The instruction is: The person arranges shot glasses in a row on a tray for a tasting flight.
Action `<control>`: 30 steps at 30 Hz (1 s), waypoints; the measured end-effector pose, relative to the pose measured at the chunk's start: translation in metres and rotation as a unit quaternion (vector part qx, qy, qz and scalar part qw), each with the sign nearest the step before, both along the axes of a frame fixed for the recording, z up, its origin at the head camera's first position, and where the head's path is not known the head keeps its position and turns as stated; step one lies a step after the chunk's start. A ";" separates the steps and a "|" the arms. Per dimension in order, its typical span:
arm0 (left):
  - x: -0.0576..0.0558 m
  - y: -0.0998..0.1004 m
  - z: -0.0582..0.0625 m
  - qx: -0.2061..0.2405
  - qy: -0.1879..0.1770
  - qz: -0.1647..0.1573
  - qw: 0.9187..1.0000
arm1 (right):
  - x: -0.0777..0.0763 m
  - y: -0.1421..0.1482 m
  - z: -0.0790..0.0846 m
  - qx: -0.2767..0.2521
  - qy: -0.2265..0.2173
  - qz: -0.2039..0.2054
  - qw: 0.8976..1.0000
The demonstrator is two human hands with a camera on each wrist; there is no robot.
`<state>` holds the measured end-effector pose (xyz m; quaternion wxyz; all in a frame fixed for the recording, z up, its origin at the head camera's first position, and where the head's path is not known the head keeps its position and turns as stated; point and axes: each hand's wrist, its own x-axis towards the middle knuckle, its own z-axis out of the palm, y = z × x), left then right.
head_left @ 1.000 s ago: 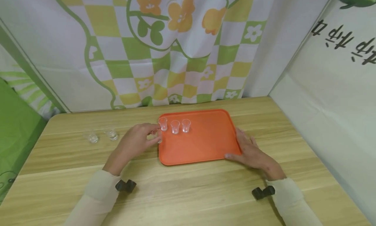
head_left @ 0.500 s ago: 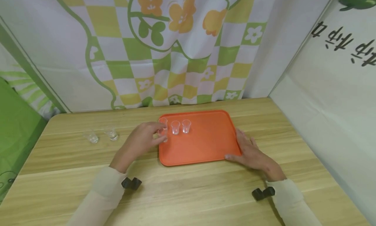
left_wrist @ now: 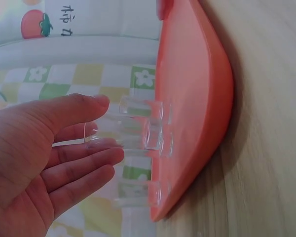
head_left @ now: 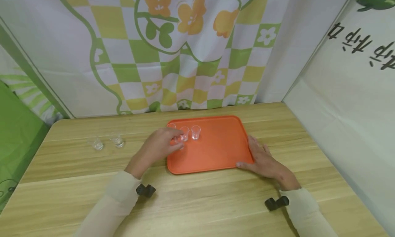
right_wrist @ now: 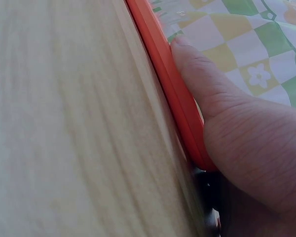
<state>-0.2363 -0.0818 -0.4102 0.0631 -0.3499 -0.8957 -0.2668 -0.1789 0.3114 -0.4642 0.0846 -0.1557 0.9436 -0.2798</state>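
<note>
My left hand pinches a clear shot glass between thumb and fingers, above the left part of an orange tray. Behind it on the tray stand three more shot glasses in a row: a left one partly covered by my fingers, a middle one, and a right one. At the tray's right end, my right hand rests against the rim, fingers along the side. Its thumb lies on the front corner of the rim.
Two more clear glasses, one farther left and one nearer the tray, stand on the wooden table. A patterned curtain hangs behind the table, and a white wall borders its right side.
My left hand has carried its shot glass rightward, from the tray's left rim to in front of the standing glasses. My right hand and the tray have stayed in place.
</note>
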 end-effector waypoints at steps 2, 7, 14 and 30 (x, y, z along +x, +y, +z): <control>-0.001 0.003 0.000 -0.001 0.000 -0.005 1.000 | 0.000 0.000 0.000 0.000 -0.002 -0.001 1.000; -0.003 0.011 0.000 -0.007 -0.009 -0.008 1.000 | 0.001 0.000 0.000 0.002 -0.001 0.000 1.000; -0.005 0.018 -0.001 -0.003 -0.021 -0.015 1.000 | 0.002 -0.001 0.002 0.001 0.007 0.003 1.000; -0.006 0.033 -0.004 -0.008 -0.018 -0.021 1.000 | 0.000 0.001 -0.001 0.004 0.008 0.004 1.000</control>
